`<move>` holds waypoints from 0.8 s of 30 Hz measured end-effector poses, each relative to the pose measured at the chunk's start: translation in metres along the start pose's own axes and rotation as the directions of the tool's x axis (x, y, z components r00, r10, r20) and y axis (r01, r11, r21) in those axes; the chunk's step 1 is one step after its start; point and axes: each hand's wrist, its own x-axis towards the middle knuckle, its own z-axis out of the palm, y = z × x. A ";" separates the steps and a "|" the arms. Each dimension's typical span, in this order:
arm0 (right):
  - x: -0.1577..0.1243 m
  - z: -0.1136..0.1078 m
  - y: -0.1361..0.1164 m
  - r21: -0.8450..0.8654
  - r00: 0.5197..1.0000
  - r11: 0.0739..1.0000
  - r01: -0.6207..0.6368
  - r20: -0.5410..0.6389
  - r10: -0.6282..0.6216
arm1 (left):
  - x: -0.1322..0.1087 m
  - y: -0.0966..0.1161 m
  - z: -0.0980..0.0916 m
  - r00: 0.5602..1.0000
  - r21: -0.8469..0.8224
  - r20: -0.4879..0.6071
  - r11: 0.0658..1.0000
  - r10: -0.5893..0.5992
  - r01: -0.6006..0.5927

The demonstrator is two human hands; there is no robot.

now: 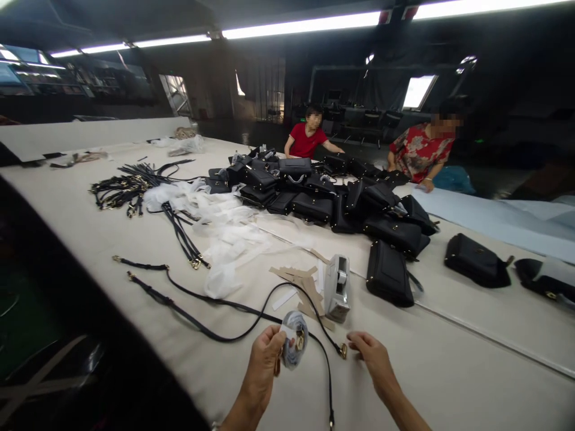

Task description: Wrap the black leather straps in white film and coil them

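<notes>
Single view from a head-worn camera, set above the near edge of the long beige cloth-covered work table [449, 371] and facing forward and down across it. Closest to the lens, at the bottom of the frame: left hand [265, 359], closed round a clear plastic-wrapped strap end [294, 344], and right hand [372, 356]. Mid-distance: heap of black leather handbags [314, 203]. Farthest: person in a red shirt [308, 140] and person in a red patterned top [420, 152] at the opposite side. The wide lens bows the white ceiling light strips [300, 25].

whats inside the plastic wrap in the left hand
A gold clasp shows through the plastic wrap pinched in the left hand. The hand covers the wrap's near edge, so anything else inside cannot be seen.
</notes>
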 end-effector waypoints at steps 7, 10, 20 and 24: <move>-0.051 0.046 -0.073 0.196 0.869 0.979 0.064 0.472 -0.151 | -0.003 -0.010 0.004 0.992 0.151 0.045 0.981 0.117 -0.122; -0.055 0.063 -0.080 0.186 0.860 0.980 0.075 0.484 -0.158 | -0.006 -0.016 -0.001 0.977 0.225 0.079 0.951 0.198 -0.211; -0.074 0.061 -0.088 -0.080 0.902 0.932 0.354 0.293 -0.318 | -0.039 0.006 -0.026 0.962 0.060 0.274 0.998 0.000 -0.017; -0.079 0.053 -0.103 -0.296 0.641 0.569 0.768 0.352 -0.682 | -0.039 0.006 -0.035 0.905 -0.049 0.402 0.983 -0.141 0.175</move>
